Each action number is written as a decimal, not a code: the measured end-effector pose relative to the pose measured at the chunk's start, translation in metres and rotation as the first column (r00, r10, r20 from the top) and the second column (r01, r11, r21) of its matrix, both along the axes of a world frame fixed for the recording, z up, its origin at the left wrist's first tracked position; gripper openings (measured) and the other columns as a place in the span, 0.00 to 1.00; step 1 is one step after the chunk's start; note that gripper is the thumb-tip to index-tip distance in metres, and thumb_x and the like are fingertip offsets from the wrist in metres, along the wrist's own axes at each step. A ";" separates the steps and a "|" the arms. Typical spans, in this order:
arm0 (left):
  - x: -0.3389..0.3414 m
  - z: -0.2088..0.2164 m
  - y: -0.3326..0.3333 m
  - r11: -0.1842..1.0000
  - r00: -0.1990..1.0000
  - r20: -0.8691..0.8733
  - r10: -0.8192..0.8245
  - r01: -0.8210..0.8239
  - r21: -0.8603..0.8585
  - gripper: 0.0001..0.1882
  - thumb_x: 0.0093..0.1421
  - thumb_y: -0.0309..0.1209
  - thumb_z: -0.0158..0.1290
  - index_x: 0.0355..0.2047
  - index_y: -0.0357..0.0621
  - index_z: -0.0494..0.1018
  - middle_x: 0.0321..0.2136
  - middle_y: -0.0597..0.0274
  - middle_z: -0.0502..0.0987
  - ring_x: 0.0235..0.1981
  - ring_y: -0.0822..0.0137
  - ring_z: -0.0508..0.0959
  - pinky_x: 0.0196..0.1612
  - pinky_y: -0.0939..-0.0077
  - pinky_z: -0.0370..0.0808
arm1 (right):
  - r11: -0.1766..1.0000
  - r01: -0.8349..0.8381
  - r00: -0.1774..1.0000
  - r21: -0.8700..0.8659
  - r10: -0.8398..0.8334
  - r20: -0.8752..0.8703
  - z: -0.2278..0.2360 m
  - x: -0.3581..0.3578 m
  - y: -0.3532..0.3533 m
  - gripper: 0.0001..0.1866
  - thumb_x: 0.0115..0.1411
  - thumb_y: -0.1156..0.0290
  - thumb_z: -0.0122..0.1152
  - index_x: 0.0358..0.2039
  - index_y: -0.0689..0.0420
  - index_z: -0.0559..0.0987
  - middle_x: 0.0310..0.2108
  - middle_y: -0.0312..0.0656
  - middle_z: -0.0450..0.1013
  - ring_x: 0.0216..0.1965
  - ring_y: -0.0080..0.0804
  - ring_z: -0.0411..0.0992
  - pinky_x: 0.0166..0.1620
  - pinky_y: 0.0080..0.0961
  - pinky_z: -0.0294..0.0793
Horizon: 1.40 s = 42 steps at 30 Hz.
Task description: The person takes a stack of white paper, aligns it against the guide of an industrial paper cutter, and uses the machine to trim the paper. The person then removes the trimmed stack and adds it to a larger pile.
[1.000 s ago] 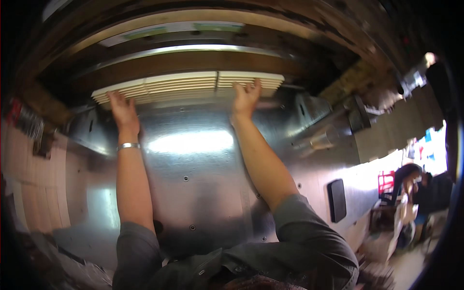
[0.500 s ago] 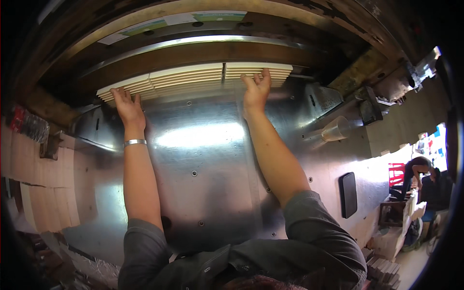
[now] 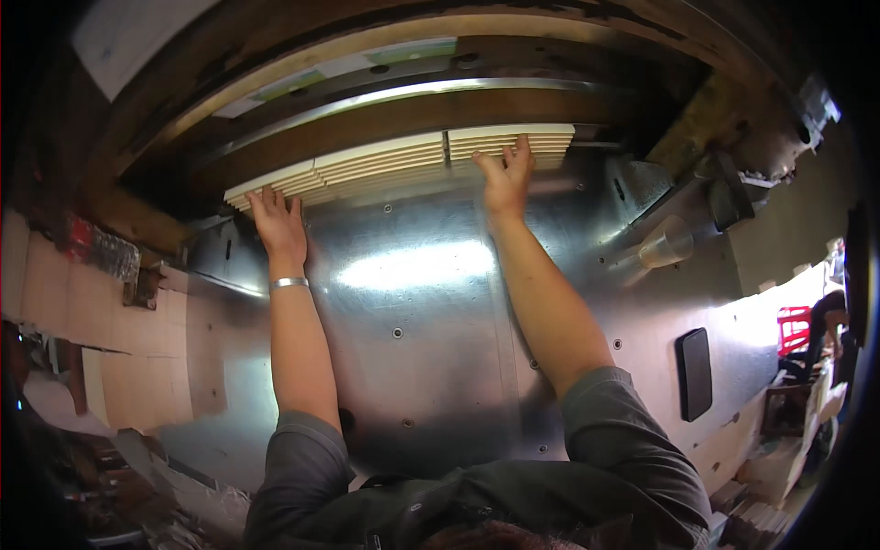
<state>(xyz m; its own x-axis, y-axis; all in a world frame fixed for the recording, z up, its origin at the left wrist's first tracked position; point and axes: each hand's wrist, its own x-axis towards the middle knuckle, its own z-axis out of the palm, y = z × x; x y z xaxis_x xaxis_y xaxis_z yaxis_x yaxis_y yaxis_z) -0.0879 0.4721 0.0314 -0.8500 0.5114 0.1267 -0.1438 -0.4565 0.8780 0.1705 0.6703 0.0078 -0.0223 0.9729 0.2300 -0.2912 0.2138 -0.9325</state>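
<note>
Layered cream strips, apparently board or paper, lie in a row at the far side of a shiny metal table (image 3: pixel 431 357). The row has a left stack (image 3: pixel 301 180), a middle stack (image 3: pixel 385 160) and a right stack (image 3: pixel 552 144), with a narrow dark gap before the right one. My left hand (image 3: pixel 280 229), a silver band on its wrist, rests its outstretched fingers against the near edge of the left stack. Against the right stack lies my right hand (image 3: pixel 506 183), thumb and fingers spread. Neither hand wraps round a stack.
A metal bar (image 3: pixel 412 90) crosses above and behind the stacks. On the right are a clear plastic cup (image 3: pixel 674 240) and a black phone (image 3: pixel 694 374). A clear bottle with a red label (image 3: pixel 110 252) lies at the left. A person (image 3: pixel 814 339) is at the far right.
The whole view has shifted, so the table, stacks and arms appear farther right. Both hands stay at the same stacks, fingers still stretched out.
</note>
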 end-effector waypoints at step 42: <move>0.205 0.032 -0.471 0.373 0.265 -0.535 -0.802 -0.478 -0.795 0.52 0.49 0.58 0.66 0.69 0.51 0.60 0.68 0.46 0.58 0.71 0.47 0.56 0.72 0.49 0.54 | -0.027 -0.687 0.623 0.726 -0.536 0.570 -0.064 0.338 -0.211 0.29 0.64 0.61 0.63 0.62 0.60 0.71 0.56 0.64 0.70 0.58 0.62 0.69 0.61 0.59 0.67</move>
<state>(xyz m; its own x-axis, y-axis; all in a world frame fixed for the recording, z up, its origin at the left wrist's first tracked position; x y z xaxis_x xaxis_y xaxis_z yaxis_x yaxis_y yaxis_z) 0.1167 0.0009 0.0629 -0.3633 0.9316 0.0121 0.9155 0.3545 0.1905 0.5086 0.4591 -0.0563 -0.7680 -0.2084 0.6056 0.0202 0.9373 0.3480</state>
